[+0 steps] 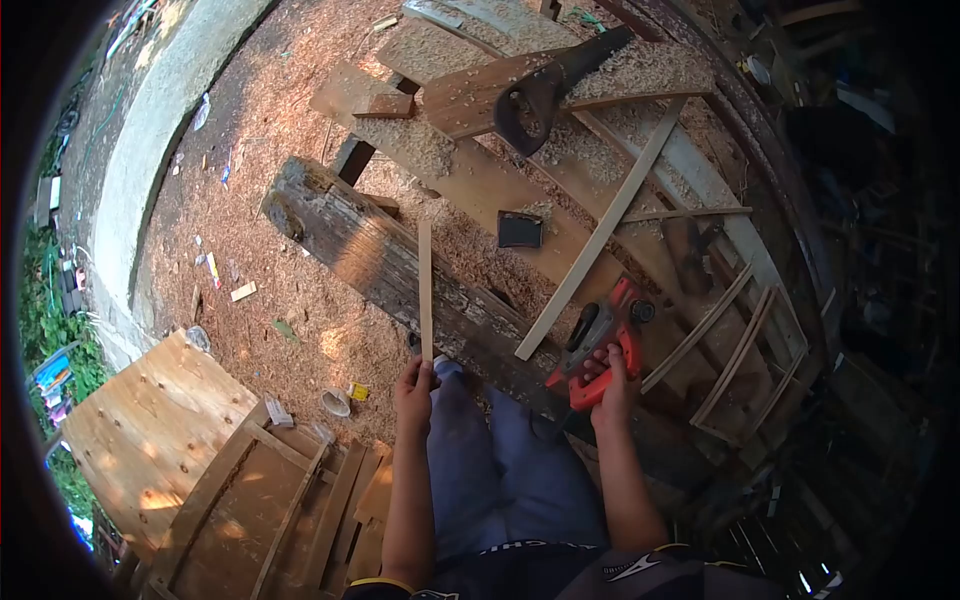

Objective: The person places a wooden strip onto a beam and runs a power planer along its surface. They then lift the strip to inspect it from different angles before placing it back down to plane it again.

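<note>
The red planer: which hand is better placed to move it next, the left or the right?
Probably the right. The right hand grips the red planer, while the left hand is occupied holding the thin wooden strip, so it is not free.

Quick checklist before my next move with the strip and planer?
1. Left hand grips strip at its near end: ok.
2. Right hand on planer handle: ok.
3. Strip rests on beam: ok.
4. Space beside planer free: not ok, a slat ends close by.
5. Planer switch and cord: cannot tell.
6. Saw away from both hands: ok.
</note>
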Demonstrator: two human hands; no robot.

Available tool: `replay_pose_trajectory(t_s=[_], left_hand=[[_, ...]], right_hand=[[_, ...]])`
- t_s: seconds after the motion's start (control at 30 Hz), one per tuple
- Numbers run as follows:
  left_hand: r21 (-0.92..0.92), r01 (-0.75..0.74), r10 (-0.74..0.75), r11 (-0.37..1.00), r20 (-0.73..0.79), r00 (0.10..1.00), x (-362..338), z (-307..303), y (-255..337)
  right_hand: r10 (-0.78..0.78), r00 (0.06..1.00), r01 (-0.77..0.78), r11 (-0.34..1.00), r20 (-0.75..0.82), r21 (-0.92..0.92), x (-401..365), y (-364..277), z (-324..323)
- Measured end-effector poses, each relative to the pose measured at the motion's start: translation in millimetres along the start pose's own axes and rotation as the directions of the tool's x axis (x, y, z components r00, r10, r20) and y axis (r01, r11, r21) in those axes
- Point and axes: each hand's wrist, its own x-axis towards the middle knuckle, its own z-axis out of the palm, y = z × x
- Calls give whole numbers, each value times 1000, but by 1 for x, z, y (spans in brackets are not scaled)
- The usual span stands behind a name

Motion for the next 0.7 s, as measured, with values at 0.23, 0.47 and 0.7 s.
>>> replay_pose_trajectory(t_s=[0.23,0.47,0.7], left_hand=[[-40,21,-22,999,-21,1000,31,-21,-19],[-159,-55,67,986,71,995,48,-20,-39],[-238,-107,145,965,150,978,55,-16,-54]], right_hand=[[-27,998,32,996,59,-83,0,-1,-4],[-17,999,20,997,35,-77,19,11,-11],[-101,988,141,909,120,-393,-34,-19,28]])
